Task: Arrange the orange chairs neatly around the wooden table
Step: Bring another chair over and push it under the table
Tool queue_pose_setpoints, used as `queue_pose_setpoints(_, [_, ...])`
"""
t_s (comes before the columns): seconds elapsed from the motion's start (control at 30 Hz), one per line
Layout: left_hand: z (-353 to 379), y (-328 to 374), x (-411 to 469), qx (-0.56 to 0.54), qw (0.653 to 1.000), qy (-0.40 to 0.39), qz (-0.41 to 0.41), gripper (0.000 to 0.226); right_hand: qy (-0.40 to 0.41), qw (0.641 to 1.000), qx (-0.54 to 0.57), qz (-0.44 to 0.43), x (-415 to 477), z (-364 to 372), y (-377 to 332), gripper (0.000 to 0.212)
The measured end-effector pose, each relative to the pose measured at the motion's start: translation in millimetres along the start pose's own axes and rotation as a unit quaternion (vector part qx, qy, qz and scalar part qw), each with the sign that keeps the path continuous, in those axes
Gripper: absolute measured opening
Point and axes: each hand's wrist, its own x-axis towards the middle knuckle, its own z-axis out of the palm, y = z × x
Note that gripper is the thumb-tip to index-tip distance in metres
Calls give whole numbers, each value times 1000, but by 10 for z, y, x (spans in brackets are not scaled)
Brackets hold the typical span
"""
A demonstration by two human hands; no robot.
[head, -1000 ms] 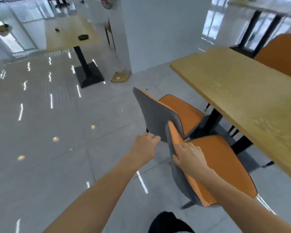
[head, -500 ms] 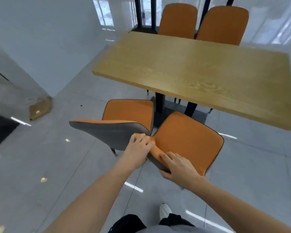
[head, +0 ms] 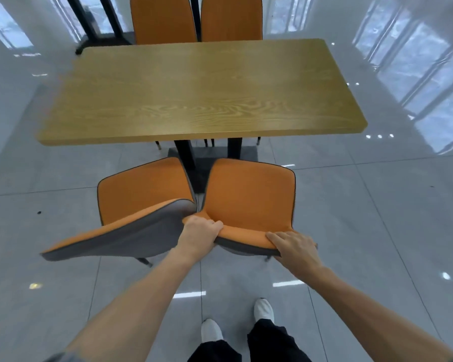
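The wooden table (head: 199,92) stands ahead of me, its long side facing me. Two orange chairs with grey backs sit on my side. The right near chair (head: 249,199) faces the table squarely; my left hand (head: 200,232) grips the left end of its backrest top and my right hand (head: 293,246) grips the right end. The left near chair (head: 141,189) is turned at an angle, and its backrest touches the right chair's. Two more orange chairs, one on the far left (head: 162,19) and one on the far right (head: 232,18), stand tucked against the table's far side.
Glossy grey floor tiles surround the table, with open floor to the right and left. The table's black legs (head: 185,155) and base lie between the near chairs. A black frame (head: 89,24) stands at the back left. My white shoes (head: 264,309) are below the chair.
The view has swung round so I face the table head-on. Both hands now grip the backrest top of the right near chair, which now faces the table.
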Motion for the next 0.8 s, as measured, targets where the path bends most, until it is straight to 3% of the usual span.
queue_pose_setpoints(0.37, [34,601,161,-34,998,28,-53,38,29,999,19,-39,-8,30,731,51])
queue_pose_setpoints(0.8, [0,762,597,-10,997,13,-70,40,51,997,13,-53,242,-9,1180,41])
